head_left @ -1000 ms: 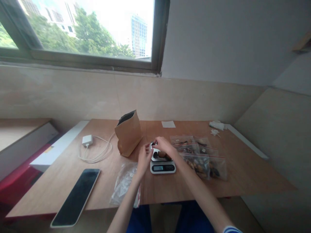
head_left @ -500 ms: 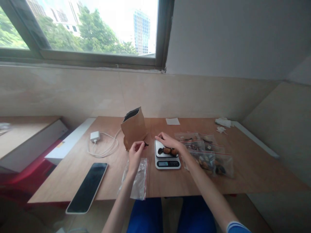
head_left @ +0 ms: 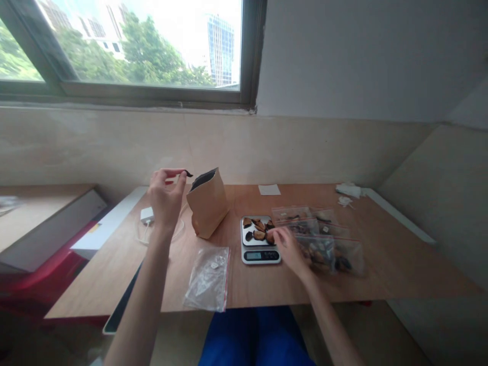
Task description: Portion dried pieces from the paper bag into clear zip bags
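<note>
Counter (head_left: 381,269) under scale (head_left: 262,255) (reference); filled bags (head_left: 318,248) right of scale; paper bag (head_left: 209,206) upright, left and beyond; clear bag (head_left: 208,279) left, nearer; left hand (head_left: 165,195) high, left, fingers pinching; right hand (head_left: 290,249) at scale's right edge, cannot tell if fingers grip; slices (head_left: 259,235) spread on scale; dark piece (head_left: 189,174) between left fingers, left of scale, higher

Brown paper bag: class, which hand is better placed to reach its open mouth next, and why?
Probably the left hand: it pinches a dark piece near the mouth of the brown paper bag, while the right hand is at the digital scale.
</note>
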Available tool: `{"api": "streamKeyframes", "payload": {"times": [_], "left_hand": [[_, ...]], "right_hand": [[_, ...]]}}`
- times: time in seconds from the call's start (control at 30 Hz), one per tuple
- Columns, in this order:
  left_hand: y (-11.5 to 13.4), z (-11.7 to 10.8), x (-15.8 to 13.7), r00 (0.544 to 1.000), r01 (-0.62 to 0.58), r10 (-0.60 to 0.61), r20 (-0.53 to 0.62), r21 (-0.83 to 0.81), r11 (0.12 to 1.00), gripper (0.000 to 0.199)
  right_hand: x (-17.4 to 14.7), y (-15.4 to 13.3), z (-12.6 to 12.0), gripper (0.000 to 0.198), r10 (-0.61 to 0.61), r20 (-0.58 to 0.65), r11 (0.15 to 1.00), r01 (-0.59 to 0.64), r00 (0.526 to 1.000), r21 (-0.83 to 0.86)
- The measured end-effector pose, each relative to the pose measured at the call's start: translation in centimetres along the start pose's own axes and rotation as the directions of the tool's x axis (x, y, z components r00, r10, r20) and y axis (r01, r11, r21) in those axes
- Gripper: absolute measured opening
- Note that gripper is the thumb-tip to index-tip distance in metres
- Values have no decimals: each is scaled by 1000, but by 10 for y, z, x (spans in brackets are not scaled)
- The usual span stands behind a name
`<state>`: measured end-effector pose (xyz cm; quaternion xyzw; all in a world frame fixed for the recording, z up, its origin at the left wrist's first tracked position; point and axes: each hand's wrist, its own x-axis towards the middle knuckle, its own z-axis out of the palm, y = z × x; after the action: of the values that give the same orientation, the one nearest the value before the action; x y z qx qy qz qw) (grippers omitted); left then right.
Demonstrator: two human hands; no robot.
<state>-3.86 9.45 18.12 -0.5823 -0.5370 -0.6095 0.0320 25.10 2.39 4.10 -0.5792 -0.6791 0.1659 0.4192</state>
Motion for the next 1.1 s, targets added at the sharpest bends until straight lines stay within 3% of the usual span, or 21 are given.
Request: {"api": "streamKeyframes", "payload": {"times": [0.1, 0.17, 0.23, 0.53, 0.73, 0.87, 0.9, 0.93, 0.97, 1.1], "left_hand": [[-7, 17, 15, 989, -15, 9, 147, 41, 999, 17], [-12, 28, 17, 956, -22, 0, 293, 72, 997, 13], [-16, 37, 15, 933, -25, -18, 359, 115, 993, 11], [-25, 47, 9, 956, -13, -48, 288, 206, 979, 17], [-20, 47, 5, 945, -81, 6, 326, 217, 973, 10], [-3, 35, -31, 976, -101, 70, 204, 144, 984, 20], [-1, 31, -49, 971, -79, 48, 232, 124, 989, 20], [-1, 29, -69, 956, -45, 15, 293, 95, 994, 20], [-5, 27, -92, 912, -18, -11, 410, 68, 998, 20], [-35, 22, -186, 697, -3, -68, 713, 98, 995, 29]], "right_hand": [[-44, 1, 12, 28, 24, -98, 999, -20, 995, 41], [-68, 6, 17, 26, 51, -153, 999, -50, 987, 8], [-84, 14, 18, 25, 85, -199, 996, -91, 976, -23], [-102, 39, 18, 26, 158, -202, 983, -174, 967, -64], [-102, 40, 24, 26, 170, -213, 970, -201, 962, -136], [-103, 41, 26, 27, 171, -209, 954, -215, 963, -208], [-103, 42, 26, 27, 174, -209, 951, -219, 962, -217], [-103, 42, 27, 27, 177, -207, 949, -223, 962, -224], [-104, 42, 28, 26, 180, -206, 946, -227, 962, -232], [-105, 42, 31, 24, 173, -209, 932, -229, 962, -281]]}}
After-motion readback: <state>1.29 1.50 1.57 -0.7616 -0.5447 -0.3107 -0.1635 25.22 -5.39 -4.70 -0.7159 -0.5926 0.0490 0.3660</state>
